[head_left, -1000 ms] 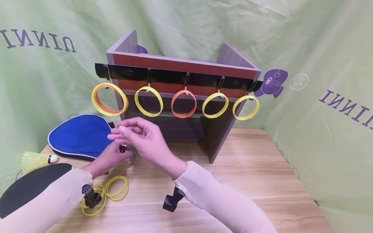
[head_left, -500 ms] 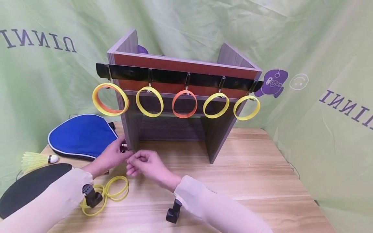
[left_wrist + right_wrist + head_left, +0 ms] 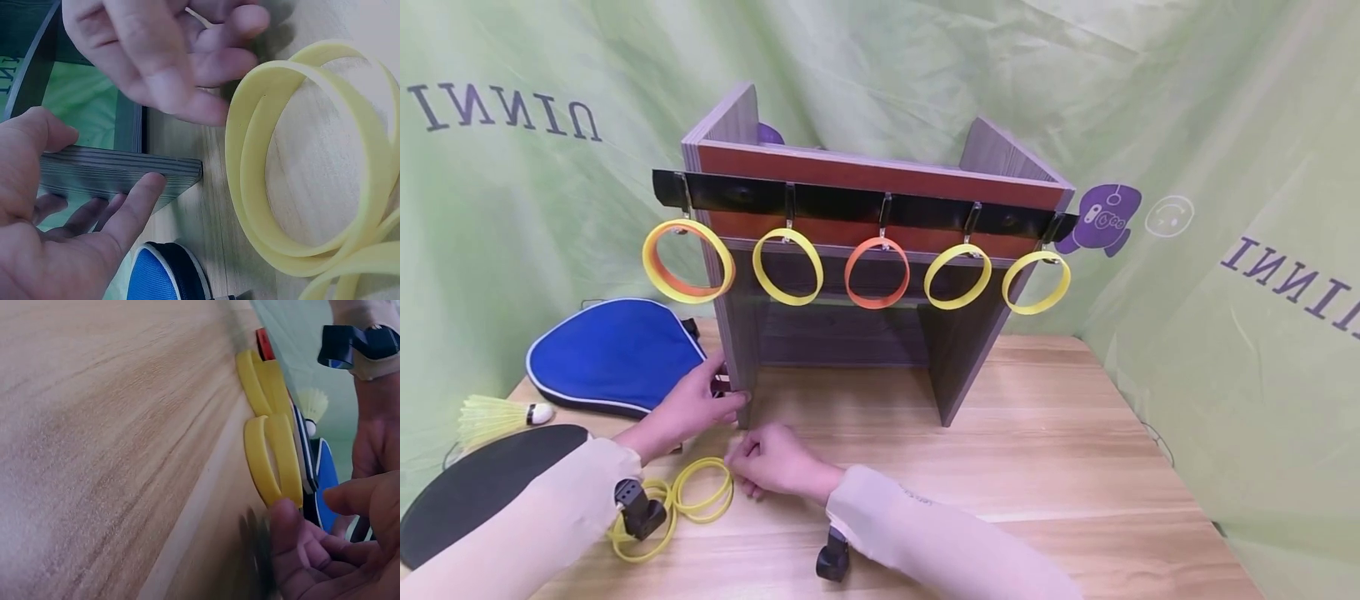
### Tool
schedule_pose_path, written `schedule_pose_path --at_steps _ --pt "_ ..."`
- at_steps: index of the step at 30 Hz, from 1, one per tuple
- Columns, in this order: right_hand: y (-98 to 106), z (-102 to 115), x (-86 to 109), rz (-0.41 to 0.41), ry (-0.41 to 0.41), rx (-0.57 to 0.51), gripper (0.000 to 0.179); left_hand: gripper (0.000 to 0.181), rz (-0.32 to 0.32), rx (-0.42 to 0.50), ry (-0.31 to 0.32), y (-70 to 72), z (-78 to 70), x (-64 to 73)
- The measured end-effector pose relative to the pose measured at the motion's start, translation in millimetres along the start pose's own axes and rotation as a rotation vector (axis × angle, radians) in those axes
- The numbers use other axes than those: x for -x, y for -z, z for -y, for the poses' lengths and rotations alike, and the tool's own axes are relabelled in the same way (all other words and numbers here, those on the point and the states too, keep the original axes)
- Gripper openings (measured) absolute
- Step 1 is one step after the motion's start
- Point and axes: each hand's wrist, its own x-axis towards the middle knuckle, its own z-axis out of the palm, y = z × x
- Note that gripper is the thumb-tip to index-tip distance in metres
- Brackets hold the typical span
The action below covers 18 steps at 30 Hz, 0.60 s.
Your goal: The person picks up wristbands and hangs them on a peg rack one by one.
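Note:
My left hand (image 3: 688, 408) grips the lower front edge of the grey wooden shelf's left side panel (image 3: 737, 333). In the left wrist view, the thumb lies on one face of that panel and the fingers on the other. My right hand (image 3: 778, 460), loosely bent, is low over the table, fingertips right at the rim of a pair of yellow rings (image 3: 240, 169). More yellow rings (image 3: 643, 557) lie beside them, partly behind the left wrist camera. From hooks on a black strip (image 3: 838, 198) hang several rings: yellow ones (image 3: 787, 301) and an orange one (image 3: 877, 305) in the middle.
At left on the wooden table (image 3: 1037, 483) lie a blue paddle case (image 3: 613, 354), a yellow shuttlecock (image 3: 493, 421) and a black paddle-shaped thing (image 3: 490, 479) partly under the left sleeve. A green curtain (image 3: 1210, 375) stands behind and beside the table.
The right hand has come down from in front of the shelf's left side to the yellow rings on the table. My left hand stays on the side panel.

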Motion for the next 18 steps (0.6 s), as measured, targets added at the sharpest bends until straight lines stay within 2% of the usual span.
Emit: schedule_pose_path --at_steps 4,7,13,16,18 --pt "-5.7 0.7 -0.5 0.011 0.021 0.147 0.024 0.065 0.004 0.000 0.002 -0.3 1.1 1.6" --pt "-9.1 2.3 0.1 0.015 0.017 0.215 0.030 0.067 0.006 0.000 0.007 -0.4 1.7 3.0" --pt "-10.5 4.5 -0.8 -0.014 -0.014 0.227 0.027 0.067 0.007 0.005 -0.013 -0.5 0.8 2.0" --pt "-9.7 4.3 -1.9 -0.017 -0.018 0.188 0.020 0.067 0.011 0.001 -0.021 -0.2 0.3 1.1" --pt "-9.1 3.6 -2.3 -0.015 -0.031 0.118 0.016 0.068 0.013 -0.006 -0.017 0.2 -0.3 0.5"
